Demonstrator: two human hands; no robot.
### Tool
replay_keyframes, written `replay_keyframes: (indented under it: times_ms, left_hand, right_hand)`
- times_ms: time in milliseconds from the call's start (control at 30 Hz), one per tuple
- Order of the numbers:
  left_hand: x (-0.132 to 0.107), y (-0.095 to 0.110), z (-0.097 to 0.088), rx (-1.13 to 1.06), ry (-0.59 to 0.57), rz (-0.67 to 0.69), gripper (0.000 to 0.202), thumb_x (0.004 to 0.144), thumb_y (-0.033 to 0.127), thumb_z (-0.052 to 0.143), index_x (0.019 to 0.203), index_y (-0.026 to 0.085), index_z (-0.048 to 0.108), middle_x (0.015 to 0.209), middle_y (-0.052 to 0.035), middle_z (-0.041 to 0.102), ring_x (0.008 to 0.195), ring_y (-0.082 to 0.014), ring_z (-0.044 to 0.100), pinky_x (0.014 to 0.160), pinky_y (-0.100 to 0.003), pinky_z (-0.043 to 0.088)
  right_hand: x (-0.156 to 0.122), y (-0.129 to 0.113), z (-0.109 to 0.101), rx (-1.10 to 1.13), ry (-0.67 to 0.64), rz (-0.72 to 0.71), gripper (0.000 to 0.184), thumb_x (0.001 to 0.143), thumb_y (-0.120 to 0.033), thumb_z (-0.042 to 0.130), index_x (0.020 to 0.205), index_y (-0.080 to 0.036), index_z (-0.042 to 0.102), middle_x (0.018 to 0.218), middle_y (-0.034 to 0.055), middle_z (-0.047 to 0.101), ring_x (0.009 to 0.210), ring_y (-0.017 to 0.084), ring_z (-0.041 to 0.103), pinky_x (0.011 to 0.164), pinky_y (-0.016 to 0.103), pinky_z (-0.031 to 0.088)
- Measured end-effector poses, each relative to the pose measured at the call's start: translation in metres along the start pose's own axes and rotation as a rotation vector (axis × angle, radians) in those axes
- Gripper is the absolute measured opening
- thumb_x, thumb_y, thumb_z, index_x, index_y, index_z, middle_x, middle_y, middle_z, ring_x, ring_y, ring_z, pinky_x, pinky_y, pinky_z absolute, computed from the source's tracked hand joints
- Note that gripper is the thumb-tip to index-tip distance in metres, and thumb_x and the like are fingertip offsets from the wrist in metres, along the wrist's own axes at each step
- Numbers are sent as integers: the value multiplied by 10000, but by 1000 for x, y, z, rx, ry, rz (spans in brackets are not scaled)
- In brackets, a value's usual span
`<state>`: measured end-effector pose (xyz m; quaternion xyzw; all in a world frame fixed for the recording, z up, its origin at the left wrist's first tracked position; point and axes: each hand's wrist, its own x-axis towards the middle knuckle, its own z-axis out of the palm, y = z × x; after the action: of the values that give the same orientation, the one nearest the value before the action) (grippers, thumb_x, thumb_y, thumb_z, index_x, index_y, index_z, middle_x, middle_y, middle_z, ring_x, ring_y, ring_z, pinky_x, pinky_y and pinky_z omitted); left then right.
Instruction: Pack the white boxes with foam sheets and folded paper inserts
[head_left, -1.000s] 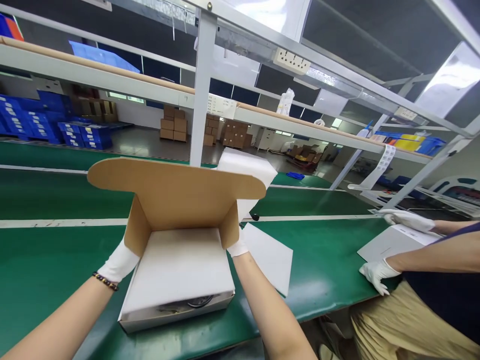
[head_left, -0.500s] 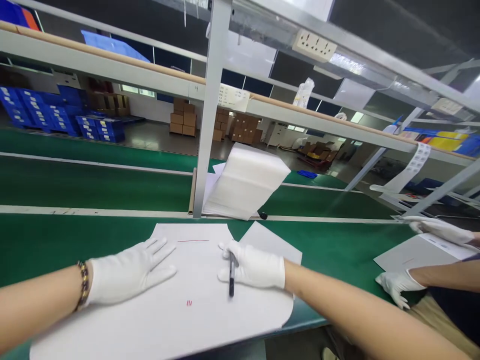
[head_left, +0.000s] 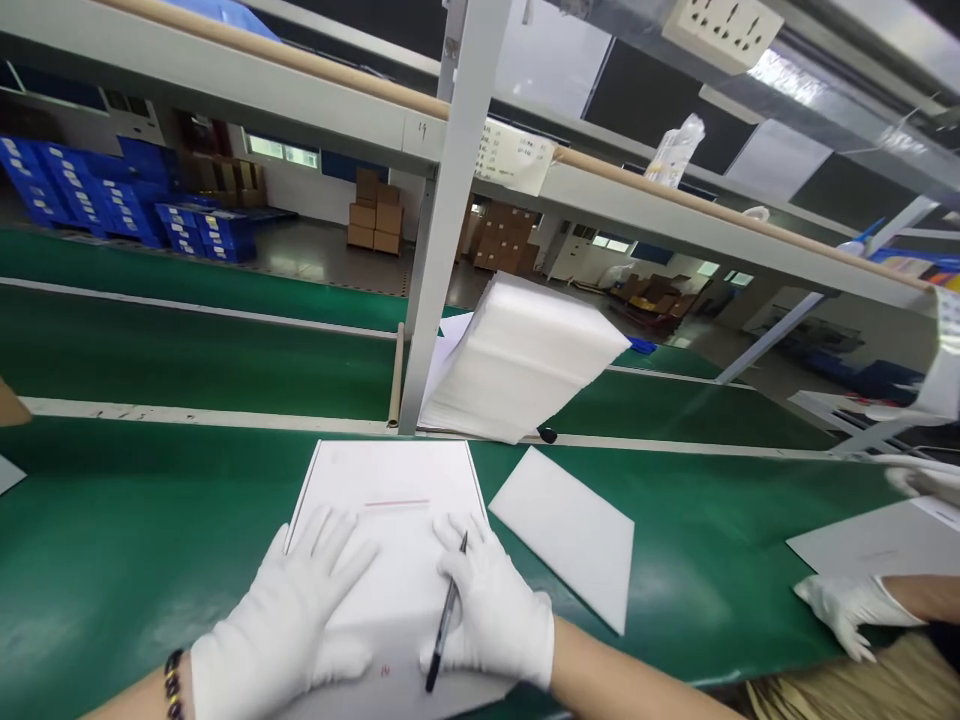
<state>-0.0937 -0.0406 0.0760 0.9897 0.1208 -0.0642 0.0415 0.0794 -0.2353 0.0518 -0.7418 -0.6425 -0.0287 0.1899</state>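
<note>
In front of me on the green bench lies a white cardboard box (head_left: pixel 405 472), its lid down, with a thin red line and a small red mark printed on top. My left hand (head_left: pixel 289 610), gloved in white, presses on the box's left side with its fingers spread. On the right side rests my right hand (head_left: pixel 499 605), also gloved, fingers stretched over the lid. A black marker pen (head_left: pixel 444 625) is held in that hand between thumb and fingers, slanting toward me. To the right of the box is a flat white sheet (head_left: pixel 574 540), apart from it.
A tall stack of white foam sheets (head_left: pixel 529 355) leans by the metal post (head_left: pixel 452 220) behind the box. At right, a co-worker's gloved hand (head_left: pixel 844 610) is beside another white board (head_left: pixel 881 535). A shelf beam (head_left: pixel 675 215) crosses above the bench.
The wide, flat white cardboard now appears as a narrower box with straight side edges. Both my hands have come closer to me, the pen still in the right. The view has shifted.
</note>
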Motion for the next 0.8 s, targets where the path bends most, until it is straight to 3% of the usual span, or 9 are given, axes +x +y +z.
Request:
replay_keyframes:
  times_ms: [67,167,333,500,600,667,733,800]
  left_hand:
    - [21,0,-7,11,1,-28,861,639,586,742,1419,377,441,1555,-144,329,1416,-480,274,1069,-758,163]
    - [49,-8,-16,40,96,-12,819,683,541,741,1427,359,453,1543,-160,365,1401,-472,306,1075,-708,223]
    - [71,-17,-16,85,319,97,677,739,453,742,1364,277,552,1432,-190,489,1309,-427,431,1095,-599,288]
    - [65,-7,-12,70,399,67,617,763,370,731,1345,251,569,1421,-175,498,1293,-396,441,1098,-545,316]
    - [56,-7,-13,44,358,59,624,778,409,704,1362,245,557,1441,-172,488,1332,-390,408,1119,-567,279]
    - [44,-14,-12,5,368,25,664,761,536,674,1350,249,566,1483,-158,450,1390,-414,330,1146,-633,173]
    - [28,-26,-5,-134,448,-130,812,750,683,573,1396,195,513,1539,-180,362,1447,-449,203,1152,-675,89]
    - [12,-37,5,-421,519,-365,942,798,751,386,1489,112,354,1567,-224,280,1462,-451,168,1147,-679,150]
  right_hand:
    - [22,9,-3,-27,-76,37,864,381,-690,838,995,-126,610,1357,276,490,1287,463,389,1062,679,284]
    - [56,21,-5,-95,-163,94,918,401,-624,872,1096,-85,606,1427,301,416,1332,477,340,1084,679,256]
    - [79,27,12,-203,-42,41,771,566,-445,867,1158,-42,582,1394,289,460,1295,430,406,1092,594,337]
    - [72,20,23,-126,144,59,604,602,-422,841,1066,-119,602,1339,242,524,1250,394,456,1054,584,387]
    - [58,22,6,157,167,134,556,705,-445,757,1142,-148,583,1111,155,640,1028,288,592,928,469,501]
    - [40,28,-6,307,303,279,479,800,-444,655,1185,-175,563,977,96,644,841,214,610,850,406,523]
    - [16,34,-9,397,485,477,414,822,-441,613,1153,-202,549,948,73,622,793,188,598,843,391,514]
    - [-6,34,-1,562,564,656,407,746,-465,679,1034,-223,522,999,70,611,864,190,603,868,385,506]
